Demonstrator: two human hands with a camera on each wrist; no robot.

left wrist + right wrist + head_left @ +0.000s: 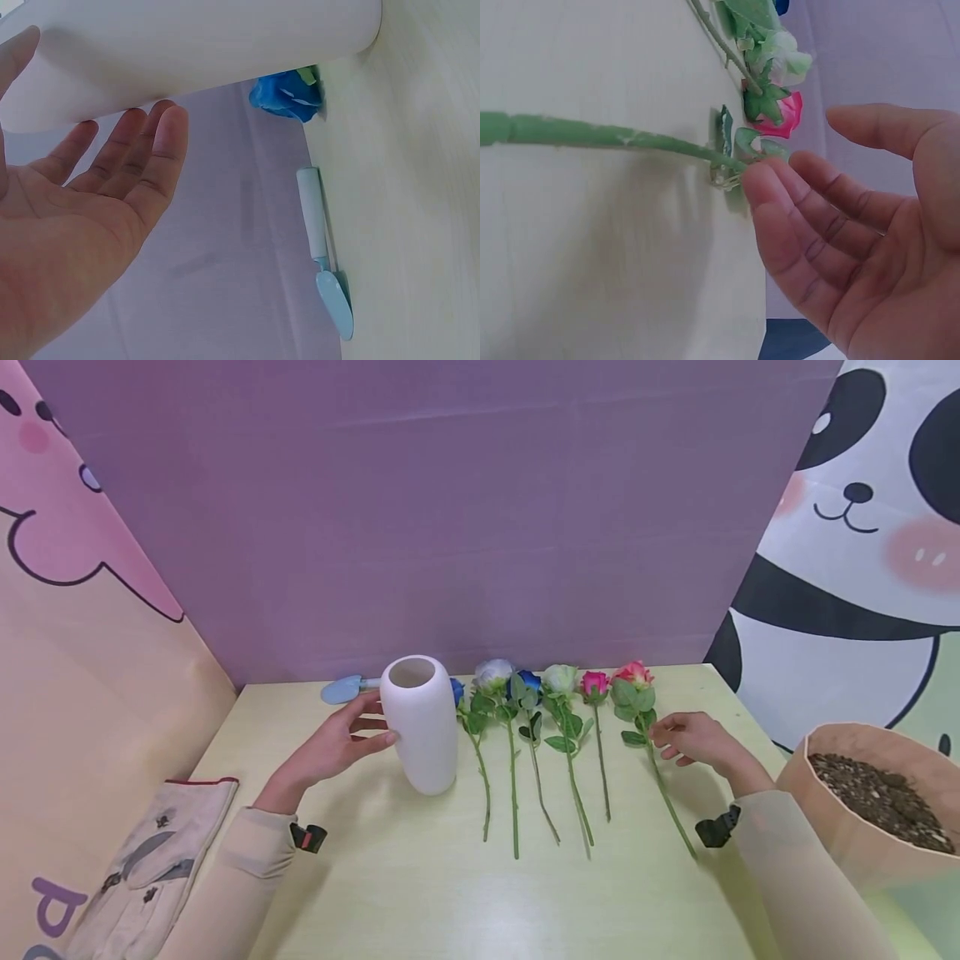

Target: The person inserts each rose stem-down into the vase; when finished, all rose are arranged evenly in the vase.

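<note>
A white vase (420, 727) stands upright on the table, left of the flowers. My left hand (348, 739) is at its left side, thumb over the near side and fingertips right at its wall; in the left wrist view the spread fingers (171, 127) meet the vase's edge. At the right end of the flower row lies a coral-pink rose (633, 674) with green leaves. My right hand (693, 739) reaches its stem (630, 137), fingertips right at the leafy part. In the right wrist view the right thumb (877, 124) is held apart from the fingers.
Several other artificial flowers lie in a row: blue roses (528, 683), a pale lavender bloom (493, 673), a whitish-green one (559, 678) and a hot pink rose (595, 683). A light blue trowel (342, 689) lies behind the vase. Gloves (161, 852) lie left; a soil-filled pot (840, 810) stands right.
</note>
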